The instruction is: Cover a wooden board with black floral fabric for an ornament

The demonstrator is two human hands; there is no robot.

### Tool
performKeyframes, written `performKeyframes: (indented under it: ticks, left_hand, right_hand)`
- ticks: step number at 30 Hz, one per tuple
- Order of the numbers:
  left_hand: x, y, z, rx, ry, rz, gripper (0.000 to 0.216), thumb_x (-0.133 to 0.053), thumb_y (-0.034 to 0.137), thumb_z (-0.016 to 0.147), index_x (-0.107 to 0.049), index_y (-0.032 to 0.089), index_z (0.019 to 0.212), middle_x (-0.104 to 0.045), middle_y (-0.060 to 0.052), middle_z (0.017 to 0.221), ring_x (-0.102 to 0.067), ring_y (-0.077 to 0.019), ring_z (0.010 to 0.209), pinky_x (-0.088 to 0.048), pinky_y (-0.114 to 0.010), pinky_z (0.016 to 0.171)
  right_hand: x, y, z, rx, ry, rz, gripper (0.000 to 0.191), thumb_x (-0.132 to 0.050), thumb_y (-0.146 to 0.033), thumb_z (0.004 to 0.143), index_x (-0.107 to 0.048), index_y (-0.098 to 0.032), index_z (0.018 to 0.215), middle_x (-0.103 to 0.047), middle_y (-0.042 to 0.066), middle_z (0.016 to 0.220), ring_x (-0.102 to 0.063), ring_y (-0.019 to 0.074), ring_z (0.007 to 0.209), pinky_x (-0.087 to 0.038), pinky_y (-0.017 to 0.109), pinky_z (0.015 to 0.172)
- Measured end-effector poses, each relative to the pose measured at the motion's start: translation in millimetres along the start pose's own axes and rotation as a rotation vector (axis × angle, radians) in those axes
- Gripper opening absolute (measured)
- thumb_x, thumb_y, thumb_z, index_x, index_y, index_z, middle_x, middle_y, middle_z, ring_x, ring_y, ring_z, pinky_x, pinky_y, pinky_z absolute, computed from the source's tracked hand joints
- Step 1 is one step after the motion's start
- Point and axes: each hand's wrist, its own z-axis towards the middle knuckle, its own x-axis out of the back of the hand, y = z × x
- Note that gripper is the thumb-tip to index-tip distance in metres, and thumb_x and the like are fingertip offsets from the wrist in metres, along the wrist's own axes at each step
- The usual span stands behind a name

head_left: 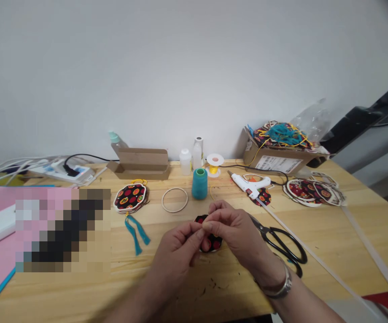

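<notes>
My left hand (pixel 180 249) and my right hand (pixel 234 231) meet fingertip to fingertip at the middle of the table, both in a pinch. What they pinch is too small to make out. Just beneath the fingers lies a black fabric piece with red dots (pixel 215 244), partly covered by them. Black-handled scissors (pixel 286 246) rest beside my right wrist, partly behind it. Beyond the hands stand a cone of teal thread (pixel 199 185) and a pale ring (pixel 163 199) lying flat. To the left sits a stack of patterned fabric pieces (pixel 130 197) with teal tassels (pixel 136 235).
A white glue gun (pixel 250 183) with a long glue stick lies at right, near more patterned pieces (pixel 304 193). Behind are a full cardboard box (pixel 271 157), a yellow thread spool (pixel 215 165), small bottles (pixel 185 162) and an open carton (pixel 143 163). A power strip (pixel 76 172) is at left.
</notes>
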Motion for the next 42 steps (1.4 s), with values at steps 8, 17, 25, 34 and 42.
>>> performKeyframes:
  ticks: [8, 17, 25, 34, 42]
  left_hand:
    - [1, -3, -1, 0.067, 0.057, -0.004, 0.026, -0.064, 0.038, 0.072, -0.060, 0.015, 0.061, -0.046, 0.005, 0.047, -0.027, -0.0032, 0.036, -0.016, -0.018, 0.037]
    - [7, 3, -4, 0.067, 0.222, -0.212, 0.019, -0.071, 0.031, 0.066, -0.068, 0.014, 0.072, -0.048, 0.005, 0.048, -0.030, -0.0020, 0.040, -0.017, -0.014, 0.038]
    - [11, 8, 2, 0.072, 0.235, -0.287, 0.019, -0.071, 0.030, 0.067, -0.068, 0.013, 0.074, -0.045, 0.006, 0.047, -0.028, -0.0012, 0.040, -0.017, -0.013, 0.036]
    - [10, 11, 4, 0.076, 0.264, -0.281, 0.020, -0.072, 0.031, 0.066, -0.068, 0.013, 0.074, -0.044, 0.007, 0.046, -0.028, -0.0013, 0.039, -0.017, -0.013, 0.036]
    - [11, 2, 8, 0.052, 0.224, -0.254, 0.022, -0.070, 0.033, 0.067, -0.068, 0.013, 0.076, -0.040, 0.008, 0.046, -0.026, -0.0016, 0.039, -0.015, -0.015, 0.036]
  right_hand:
    - [-3, 2, 1, 0.036, 0.039, -0.069, 0.010, -0.064, -0.019, 0.072, -0.068, -0.016, 0.063, -0.055, 0.001, 0.081, -0.056, 0.0127, 0.079, -0.045, 0.025, 0.072]
    - [60, 12, -42, 0.081, 0.245, -0.953, 0.018, -0.044, -0.024, 0.083, -0.061, -0.020, 0.088, -0.060, 0.008, 0.091, -0.057, 0.0226, 0.083, -0.045, 0.038, 0.077]
    - [110, 74, -88, 0.041, 0.265, -1.394, 0.046, -0.042, -0.008, 0.064, -0.061, -0.011, 0.106, -0.064, 0.014, 0.103, -0.060, 0.0267, 0.093, -0.051, 0.039, 0.081]
    - [117, 66, -84, 0.018, 0.251, -1.314, 0.035, -0.043, -0.015, 0.070, -0.061, -0.015, 0.101, -0.064, 0.013, 0.095, -0.063, 0.0250, 0.082, -0.054, 0.035, 0.071]
    - [86, 20, -84, -0.116, 0.110, -0.662, 0.012, -0.052, -0.031, 0.074, -0.054, -0.021, 0.080, -0.060, 0.003, 0.077, -0.058, 0.0178, 0.072, -0.049, 0.025, 0.062]
